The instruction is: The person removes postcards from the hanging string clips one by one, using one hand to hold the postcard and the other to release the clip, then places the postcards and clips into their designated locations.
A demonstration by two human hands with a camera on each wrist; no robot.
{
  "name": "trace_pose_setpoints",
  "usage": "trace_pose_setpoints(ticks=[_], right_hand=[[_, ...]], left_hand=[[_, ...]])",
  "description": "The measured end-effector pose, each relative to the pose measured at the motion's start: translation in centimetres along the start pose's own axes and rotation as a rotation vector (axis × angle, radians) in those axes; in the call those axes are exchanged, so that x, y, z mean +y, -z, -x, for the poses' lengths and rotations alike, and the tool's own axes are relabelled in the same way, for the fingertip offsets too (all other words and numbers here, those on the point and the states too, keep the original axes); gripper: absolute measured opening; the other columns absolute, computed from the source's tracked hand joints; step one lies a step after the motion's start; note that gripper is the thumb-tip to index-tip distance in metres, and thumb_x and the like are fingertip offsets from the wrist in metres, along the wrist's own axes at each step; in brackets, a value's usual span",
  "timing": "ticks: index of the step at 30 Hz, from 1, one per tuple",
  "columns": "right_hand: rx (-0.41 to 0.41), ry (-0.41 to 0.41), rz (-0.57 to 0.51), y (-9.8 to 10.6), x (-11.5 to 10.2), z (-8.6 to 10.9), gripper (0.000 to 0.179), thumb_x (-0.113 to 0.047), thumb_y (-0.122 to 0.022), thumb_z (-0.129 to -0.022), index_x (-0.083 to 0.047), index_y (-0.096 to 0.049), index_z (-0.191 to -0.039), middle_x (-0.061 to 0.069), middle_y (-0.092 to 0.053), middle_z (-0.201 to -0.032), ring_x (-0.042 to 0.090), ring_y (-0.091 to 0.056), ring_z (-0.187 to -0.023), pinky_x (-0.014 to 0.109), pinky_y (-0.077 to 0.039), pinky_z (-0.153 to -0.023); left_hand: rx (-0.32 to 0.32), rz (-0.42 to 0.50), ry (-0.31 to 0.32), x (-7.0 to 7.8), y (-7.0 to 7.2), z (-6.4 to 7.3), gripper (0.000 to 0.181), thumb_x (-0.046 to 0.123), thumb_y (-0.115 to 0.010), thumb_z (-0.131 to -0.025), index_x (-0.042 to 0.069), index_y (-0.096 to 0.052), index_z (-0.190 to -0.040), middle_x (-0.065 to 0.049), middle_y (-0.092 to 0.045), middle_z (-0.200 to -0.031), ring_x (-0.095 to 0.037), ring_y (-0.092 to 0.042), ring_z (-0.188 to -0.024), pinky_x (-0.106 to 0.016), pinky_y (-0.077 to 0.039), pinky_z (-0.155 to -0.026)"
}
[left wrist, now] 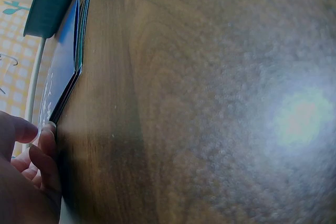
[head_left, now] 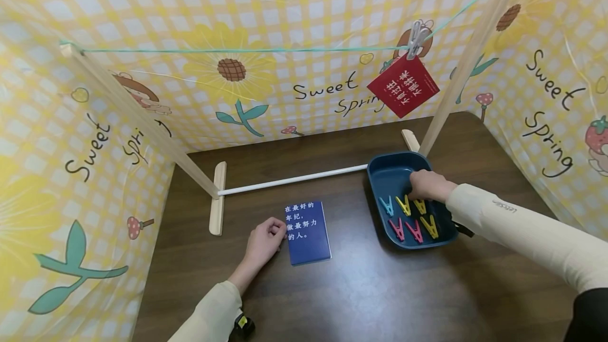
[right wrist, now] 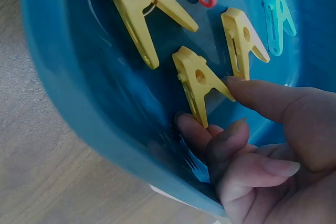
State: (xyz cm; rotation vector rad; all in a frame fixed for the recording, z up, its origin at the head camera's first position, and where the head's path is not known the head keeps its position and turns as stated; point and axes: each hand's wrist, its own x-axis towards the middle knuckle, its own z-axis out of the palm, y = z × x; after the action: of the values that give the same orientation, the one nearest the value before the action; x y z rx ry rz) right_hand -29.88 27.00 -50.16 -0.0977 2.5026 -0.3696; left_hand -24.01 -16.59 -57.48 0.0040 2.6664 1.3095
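Note:
A dark blue booklet [head_left: 307, 236] with white Chinese lettering lies on the table. At its left edge my left hand [head_left: 266, 236], fingers curled, pinches the booklet between thumb and forefinger; in the left wrist view its layers stand slightly apart. Inside a dark blue tray [head_left: 372, 194], my right hand [head_left: 429, 185] holds a yellow clothespin [right wrist: 199, 80] by its two handle ends, thumb on one and a finger on the other. Around it lie other yellow clothespins [right wrist: 241, 40], pink clothespins [head_left: 414, 231] and a turquoise clothespin [head_left: 386, 206]. A light blue piece [right wrist: 195, 163] shows beneath the right fingers, partly hidden.
A wooden frame [head_left: 142, 120] with a white bottom rod [head_left: 294, 178] stands behind. Along its top runs a green string [head_left: 237, 50], where a grey clothespin [head_left: 418, 40] holds a red card [head_left: 404, 86]. Patterned yellow cloth [head_left: 285, 9] encloses the table's back and sides.

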Motion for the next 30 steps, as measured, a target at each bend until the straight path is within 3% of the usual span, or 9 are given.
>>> trace_pose_setpoints(ticks=[7, 19, 30], right_hand=[[0.05, -0.013, -0.044, 0.4, 0.3, 0.6, 0.028, -0.014, -0.069, -0.099, 0.01, -0.06, -0.109, 0.016, -0.062, -0.086, 0.026, -0.067, -0.071, 0.031, -0.059, -0.061], [0.055, -0.021, -0.115, -0.9, 0.2, 0.8, 0.055, -0.013, -0.073, -0.097, 0.018, -0.044, -0.131, 0.023, -0.061, -0.095, 0.024, -0.066, -0.065, 0.03, -0.059, -0.057], [0.017, -0.016, -0.075, 0.4, -0.1, 2.4, 0.045, -0.019, -0.073, -0.098, 0.014, -0.056, -0.123, 0.014, -0.061, -0.084, 0.019, -0.061, -0.059, 0.025, -0.054, -0.055]], left_hand=[[-0.008, 0.015, -0.028, 0.3, -0.2, -0.6, 0.01, 0.017, -0.068, -0.1, 0.008, -0.072, -0.098, 0.003, -0.071, -0.074, -0.012, -0.06, -0.051, -0.027, -0.053, -0.053], [-0.02, 0.055, -0.013, -0.5, 0.0, 0.5, 0.01, 0.015, -0.069, -0.1, 0.005, -0.071, -0.099, 0.0, -0.071, -0.076, -0.011, -0.06, -0.054, -0.027, -0.055, -0.052], [-0.019, 0.017, -0.043, -0.4, 0.1, 0.3, 0.011, 0.016, -0.07, -0.099, 0.006, -0.071, -0.103, 0.001, -0.07, -0.077, -0.011, -0.059, -0.053, -0.027, -0.052, -0.052]])
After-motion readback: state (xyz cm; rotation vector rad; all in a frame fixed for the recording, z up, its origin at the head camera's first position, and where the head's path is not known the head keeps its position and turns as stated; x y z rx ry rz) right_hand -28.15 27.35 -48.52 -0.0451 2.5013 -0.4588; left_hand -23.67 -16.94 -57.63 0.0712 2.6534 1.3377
